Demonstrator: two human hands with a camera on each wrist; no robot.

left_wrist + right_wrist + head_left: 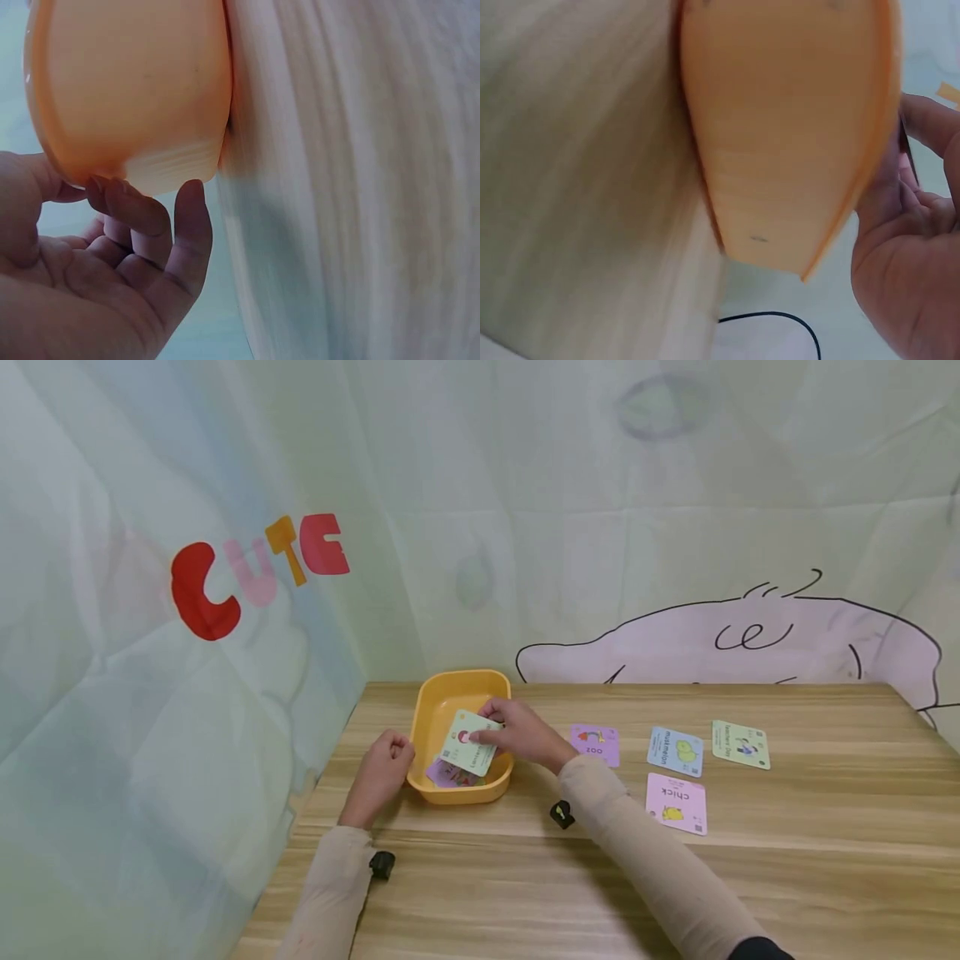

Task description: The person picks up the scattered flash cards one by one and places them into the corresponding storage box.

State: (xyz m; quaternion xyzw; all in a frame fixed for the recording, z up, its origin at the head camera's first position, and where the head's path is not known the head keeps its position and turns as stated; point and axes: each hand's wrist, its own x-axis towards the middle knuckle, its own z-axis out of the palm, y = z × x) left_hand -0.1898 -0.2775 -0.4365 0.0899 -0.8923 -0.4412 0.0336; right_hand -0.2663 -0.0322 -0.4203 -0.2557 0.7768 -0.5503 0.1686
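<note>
A yellow plastic bin [437, 712] stands at the back left of the wooden table. My left hand [380, 777] pinches its left rim; in the left wrist view the thumb and curled fingers meet at the bin's edge. Over the bin, my right hand [525, 733] holds a pale green picture card [471, 758] between thumb and fingers. Beneath that card, a purple card [442, 773] lies in the bin, partly covered from view. In the right wrist view the bin's wall [787, 135] hides part of the right hand, and the card shows only as a thin edge.
Right of the bin lie a purple "zoo" card [596, 745], a blue "muskmelon" card [676, 752], a green "Teachers' Day" card [741, 745] and a pink "chick" card [677, 803]. The right forearm passes close to the zoo and chick cards. Printed cloth [450, 527] hangs behind the table.
</note>
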